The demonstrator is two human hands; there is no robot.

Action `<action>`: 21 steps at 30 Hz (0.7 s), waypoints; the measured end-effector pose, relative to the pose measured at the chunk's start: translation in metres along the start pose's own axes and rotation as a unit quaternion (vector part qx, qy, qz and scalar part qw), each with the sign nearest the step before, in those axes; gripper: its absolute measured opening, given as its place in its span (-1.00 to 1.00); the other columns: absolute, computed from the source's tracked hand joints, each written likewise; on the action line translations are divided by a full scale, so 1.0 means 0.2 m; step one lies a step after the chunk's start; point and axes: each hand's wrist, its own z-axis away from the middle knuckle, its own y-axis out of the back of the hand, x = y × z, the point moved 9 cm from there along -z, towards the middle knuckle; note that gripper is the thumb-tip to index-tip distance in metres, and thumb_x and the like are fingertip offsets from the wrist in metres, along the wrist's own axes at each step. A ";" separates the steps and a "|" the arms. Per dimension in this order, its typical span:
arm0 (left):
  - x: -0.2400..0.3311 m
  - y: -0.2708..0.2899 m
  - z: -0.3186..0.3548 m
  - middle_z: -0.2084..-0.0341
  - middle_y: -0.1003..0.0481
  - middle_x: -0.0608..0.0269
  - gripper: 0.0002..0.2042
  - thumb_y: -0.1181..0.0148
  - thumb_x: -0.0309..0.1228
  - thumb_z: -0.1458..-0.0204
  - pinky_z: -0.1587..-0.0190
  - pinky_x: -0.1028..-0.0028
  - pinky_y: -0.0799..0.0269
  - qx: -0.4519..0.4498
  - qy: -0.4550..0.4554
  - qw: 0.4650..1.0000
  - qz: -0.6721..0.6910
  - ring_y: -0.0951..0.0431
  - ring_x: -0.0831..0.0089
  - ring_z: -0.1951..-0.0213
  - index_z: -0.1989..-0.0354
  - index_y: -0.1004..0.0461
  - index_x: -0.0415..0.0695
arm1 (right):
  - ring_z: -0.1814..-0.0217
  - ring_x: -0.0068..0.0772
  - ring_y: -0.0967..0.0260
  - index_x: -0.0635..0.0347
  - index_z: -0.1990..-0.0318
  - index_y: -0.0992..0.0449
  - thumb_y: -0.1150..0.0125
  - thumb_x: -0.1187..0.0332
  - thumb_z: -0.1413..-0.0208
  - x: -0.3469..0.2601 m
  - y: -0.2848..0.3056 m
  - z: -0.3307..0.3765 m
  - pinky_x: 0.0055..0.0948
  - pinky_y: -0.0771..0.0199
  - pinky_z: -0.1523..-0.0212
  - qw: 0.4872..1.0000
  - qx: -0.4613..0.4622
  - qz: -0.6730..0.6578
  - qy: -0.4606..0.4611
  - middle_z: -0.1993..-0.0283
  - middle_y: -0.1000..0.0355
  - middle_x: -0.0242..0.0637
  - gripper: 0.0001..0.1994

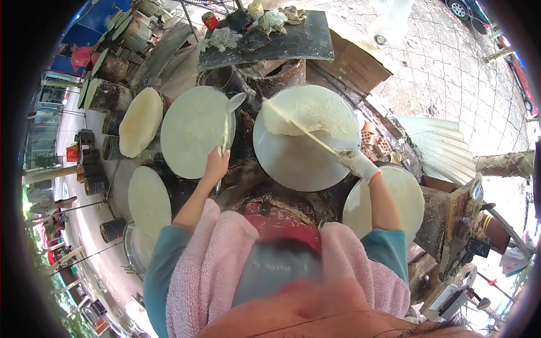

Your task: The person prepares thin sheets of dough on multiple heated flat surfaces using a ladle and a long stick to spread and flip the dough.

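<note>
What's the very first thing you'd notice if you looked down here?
Big round griddles ring the person, and the one in the middle has a thin pale sheet being peeled off by a long stick in the gloved right hand. The bare left hand holds a ladle over the batter-covered griddle beside it.

Round griddle (298,163): grey metal, under a cream-white batter sheet (313,112). Left griddle's sheet (194,129): pale greenish-cream. Right hand (356,162): white glove, orange cuff. Towel (208,270) over shoulders: pink, looped weave. Sleeves (160,265): teal. Can (209,21): red. Worktop (298,39): dark grey.
</note>
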 end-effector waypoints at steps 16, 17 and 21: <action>0.15 -0.10 0.21 0.60 -0.46 -0.15 -0.87 0.12 -0.45 -0.06 0.43 0.01 -0.37 -0.139 -0.166 0.933 -0.289 -0.50 -0.10 0.48 0.31 -0.28 -0.26 | 0.74 -0.80 -0.02 0.15 0.02 -0.50 -0.25 0.14 -0.05 0.17 -0.24 0.09 -0.67 0.01 0.76 0.996 -0.058 -0.056 -0.022 0.58 -0.32 -0.60 -0.61; 0.14 -0.10 0.27 0.61 -0.46 -0.14 -0.86 0.13 -0.45 -0.06 0.44 0.02 -0.38 -0.153 -0.171 0.931 -0.283 -0.50 -0.09 0.49 0.31 -0.28 -0.27 | 0.70 -0.79 -0.05 0.14 0.00 -0.49 -0.25 0.20 -0.04 0.26 -0.26 0.12 -0.66 -0.01 0.72 0.997 -0.043 -0.068 -0.012 0.58 -0.31 -0.60 -0.62; -0.03 -0.20 0.49 0.64 -0.47 -0.10 -0.84 0.15 -0.44 -0.07 0.50 0.04 -0.39 -0.210 -0.220 0.923 -0.237 -0.50 -0.05 0.56 0.30 -0.29 -0.28 | 0.48 -0.78 -0.23 0.22 -0.12 -0.37 -0.25 0.45 0.00 0.23 -0.49 0.51 -0.69 -0.19 0.58 0.964 0.026 -0.258 -0.053 0.27 -0.43 -0.49 -0.53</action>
